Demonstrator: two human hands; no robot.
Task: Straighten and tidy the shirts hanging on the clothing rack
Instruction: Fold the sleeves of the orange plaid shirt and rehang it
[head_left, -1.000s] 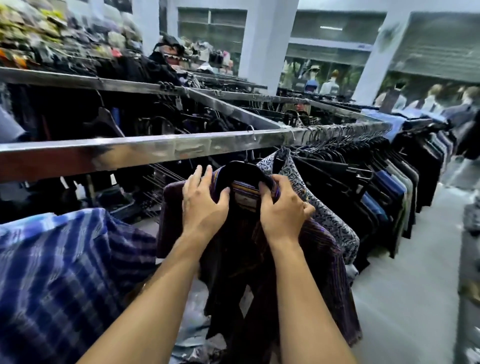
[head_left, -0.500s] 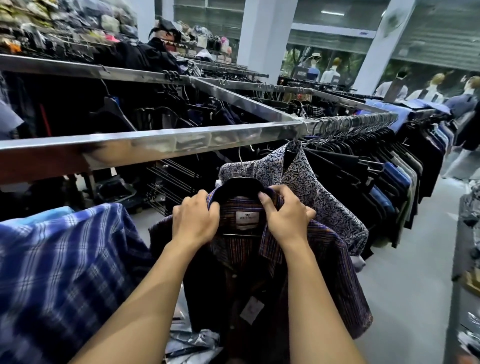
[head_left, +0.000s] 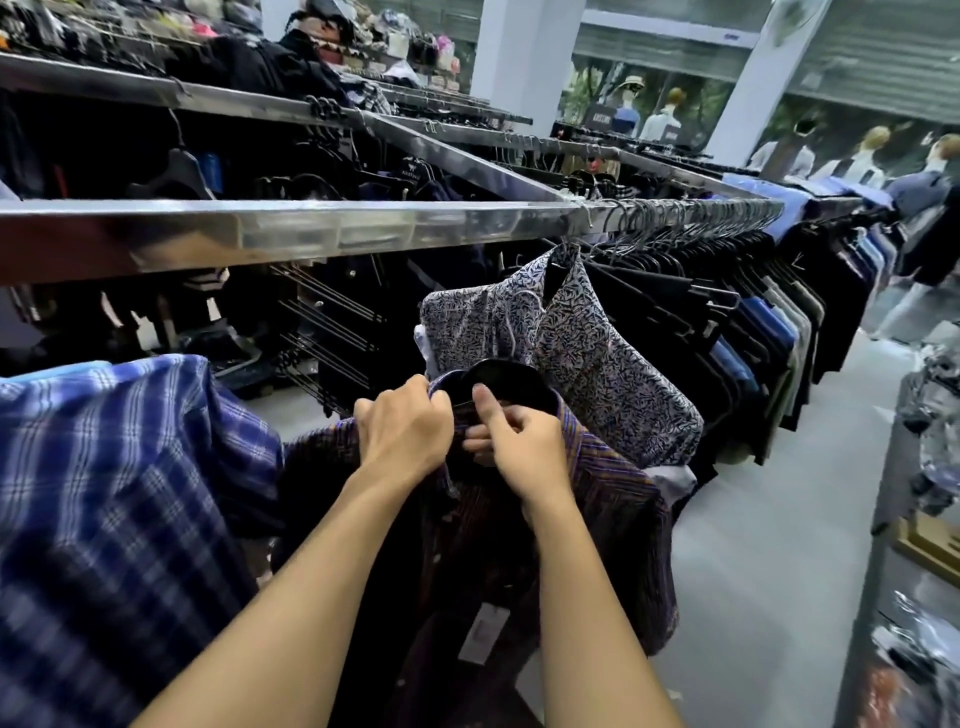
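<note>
Head view: below the steel rail (head_left: 311, 234), your left hand (head_left: 402, 431) grips the dark striped shirt (head_left: 613, 499) at the collar, fingertips buried in cloth. Your right hand (head_left: 524, 447) pinches its front. The hook of its black hanger (head_left: 511, 382) is hard to make out, and the hem is cut off.

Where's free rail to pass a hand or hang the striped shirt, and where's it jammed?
Free: the rail is bare from the picture's left edge to the patterned shirt. A narrow gap also lies between the plaid shirt and the striped shirt, gripped by left hand and right hand. Crowded: hangers packed tight right of the patterned shirt.
</note>
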